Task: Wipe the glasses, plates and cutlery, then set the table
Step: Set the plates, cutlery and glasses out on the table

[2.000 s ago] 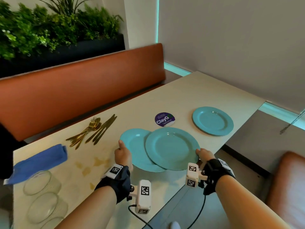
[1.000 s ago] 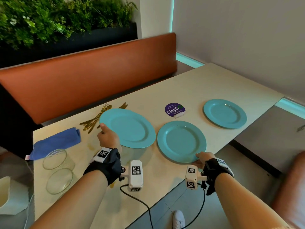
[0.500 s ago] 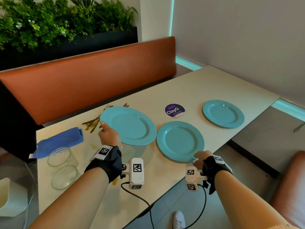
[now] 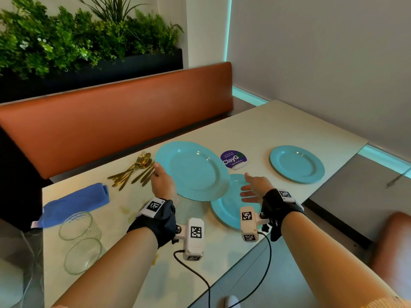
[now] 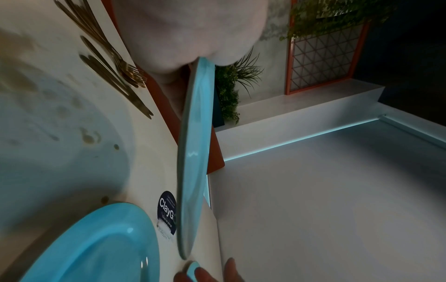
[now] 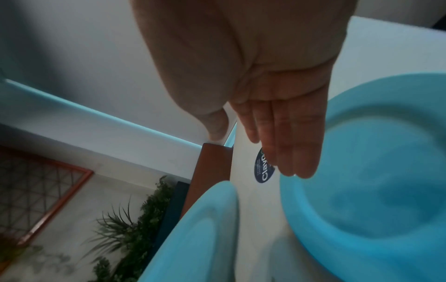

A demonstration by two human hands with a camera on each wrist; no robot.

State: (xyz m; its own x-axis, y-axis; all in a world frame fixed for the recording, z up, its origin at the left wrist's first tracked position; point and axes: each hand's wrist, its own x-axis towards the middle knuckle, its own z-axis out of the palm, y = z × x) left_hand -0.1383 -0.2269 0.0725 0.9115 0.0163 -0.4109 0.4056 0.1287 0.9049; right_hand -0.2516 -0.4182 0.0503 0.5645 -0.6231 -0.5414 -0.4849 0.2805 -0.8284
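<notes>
My left hand point(image 4: 163, 182) grips the left rim of a turquoise plate point(image 4: 192, 171) and holds it lifted above the table; the left wrist view shows that plate point(image 5: 193, 152) edge-on, pinched by the thumb. My right hand point(image 4: 252, 188) is open with straight fingers point(image 6: 287, 145), hovering over a second plate point(image 4: 224, 207) that lies flat near the table's front edge, just off the lifted plate's right rim point(image 6: 207, 219). A third plate point(image 4: 297, 164) lies at the right. Gold cutlery point(image 4: 133, 171) lies in a pile behind my left hand.
A folded blue cloth point(image 4: 75, 202) lies at the left, with two clear glasses point(image 4: 77, 225) in front of it. A round purple sticker point(image 4: 233, 160) sits mid-table. Brownish stains point(image 4: 126, 210) mark the table point(image 4: 255, 130). An orange bench back point(image 4: 111, 121) runs behind.
My left hand has raised its plate higher and to the right, over the near plate. My right hand has let go of the near plate's rim and opened above it.
</notes>
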